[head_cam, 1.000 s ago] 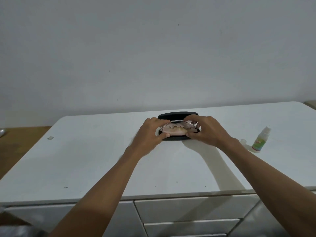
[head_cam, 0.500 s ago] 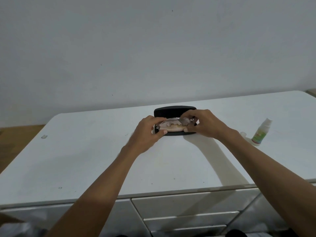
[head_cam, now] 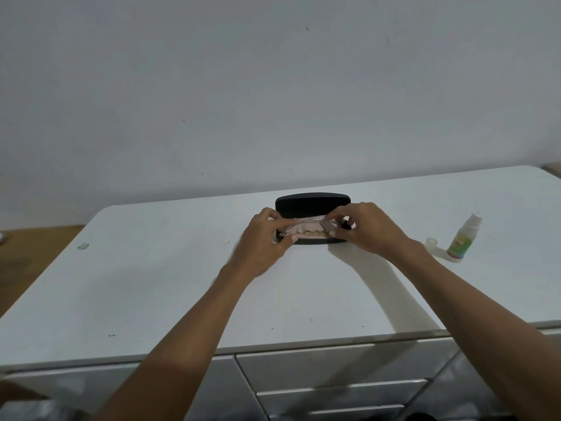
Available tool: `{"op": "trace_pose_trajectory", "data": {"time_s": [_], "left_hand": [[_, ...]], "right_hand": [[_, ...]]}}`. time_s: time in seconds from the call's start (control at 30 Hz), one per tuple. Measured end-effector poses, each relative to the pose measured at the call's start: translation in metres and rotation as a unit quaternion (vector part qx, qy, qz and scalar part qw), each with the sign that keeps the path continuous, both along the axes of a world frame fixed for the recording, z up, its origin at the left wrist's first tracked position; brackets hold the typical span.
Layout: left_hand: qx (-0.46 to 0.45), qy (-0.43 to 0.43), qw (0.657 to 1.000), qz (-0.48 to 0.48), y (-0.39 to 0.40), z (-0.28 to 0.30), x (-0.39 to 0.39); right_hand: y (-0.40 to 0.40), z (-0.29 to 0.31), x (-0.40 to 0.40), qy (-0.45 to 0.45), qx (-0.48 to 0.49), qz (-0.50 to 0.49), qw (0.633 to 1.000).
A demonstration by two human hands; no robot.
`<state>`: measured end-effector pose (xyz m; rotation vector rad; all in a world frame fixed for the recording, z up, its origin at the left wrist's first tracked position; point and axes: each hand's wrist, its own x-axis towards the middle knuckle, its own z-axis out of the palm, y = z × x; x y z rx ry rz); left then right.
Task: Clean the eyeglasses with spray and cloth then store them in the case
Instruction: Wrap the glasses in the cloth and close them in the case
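At the far middle of the worktop (head_cam: 151, 284), the open black case (head_cam: 312, 203) holds a pinkish cloth (head_cam: 306, 230). Left hand (head_cam: 264, 238) and right hand (head_cam: 367, 229) pinch the clear eyeglasses (head_cam: 312, 221) just above it. Storing appears underway; next, lower them flat and shut the lid. The spray bottle (head_cam: 463, 238) stands right.

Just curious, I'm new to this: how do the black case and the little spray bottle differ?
The case is black, long and low, lying open between the hands; the spray bottle is whitish with a green label, small and upright, standing untouched off to the right. Both rest on the white table.
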<state>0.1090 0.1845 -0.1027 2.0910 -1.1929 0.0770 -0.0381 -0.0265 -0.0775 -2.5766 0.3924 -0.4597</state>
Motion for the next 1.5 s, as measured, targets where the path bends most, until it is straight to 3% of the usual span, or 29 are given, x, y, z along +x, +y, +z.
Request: {"op": "trace_pose_trajectory", "data": {"time_s": [0.27,0.6,1.3,1.43,1.5], "left_hand": [[0.007,-0.032,0.999,0.015,0.001,-0.001,-0.006],[-0.079,0.082,0.993,0.044,-0.007,-0.006,0.003],[-0.124,0.044,0.990,0.048,-0.006,-0.011,0.001],[-0.183,0.069,0.975,0.108,-0.004,-0.008,0.001],[-0.203,0.117,0.962,0.142,-0.007,0.001,0.003]], "right_hand": [[0.005,-0.004,0.002,-0.009,-0.059,-0.027,0.998],[0.009,-0.009,-0.001,-0.018,-0.026,-0.061,0.998],[0.012,-0.010,-0.008,-0.074,0.051,-0.095,0.991],[0.012,-0.005,-0.008,-0.190,0.137,-0.186,0.954],[0.008,0.003,-0.006,-0.196,0.215,-0.201,0.935]]}}
